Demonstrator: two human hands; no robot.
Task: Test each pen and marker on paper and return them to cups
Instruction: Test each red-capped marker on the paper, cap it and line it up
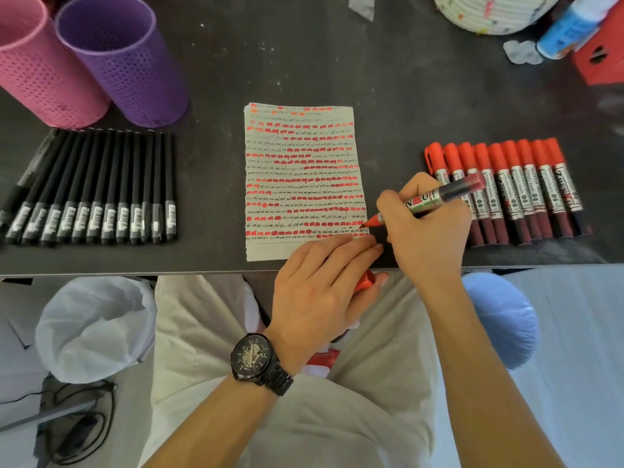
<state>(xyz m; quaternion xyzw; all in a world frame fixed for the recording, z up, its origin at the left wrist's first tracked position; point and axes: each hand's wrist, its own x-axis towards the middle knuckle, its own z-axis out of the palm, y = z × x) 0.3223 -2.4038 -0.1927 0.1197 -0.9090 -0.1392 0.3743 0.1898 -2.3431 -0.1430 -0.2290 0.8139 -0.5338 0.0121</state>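
Note:
My right hand (425,228) grips an uncapped red marker (449,194), its tip touching the lower right edge of the paper (270,251). The sheet is covered with rows of red marks and black scribbles. My left hand (320,292) presses its fingertips on the paper's bottom right corner while holding the red cap (365,280) under the palm. Several capped red markers (516,187) lie in a row to the right. To the left lies a row of several black pens (98,187). A pink cup (37,69) and a purple cup (128,65) stand at the back left, nothing visible inside.
The dark table's front edge (135,270) runs just below the paper. At the back right stand a white woven basket (489,11), a blue bottle (567,28) and a red box (604,52). A white-bagged bin (94,329) sits on the floor, left of my lap.

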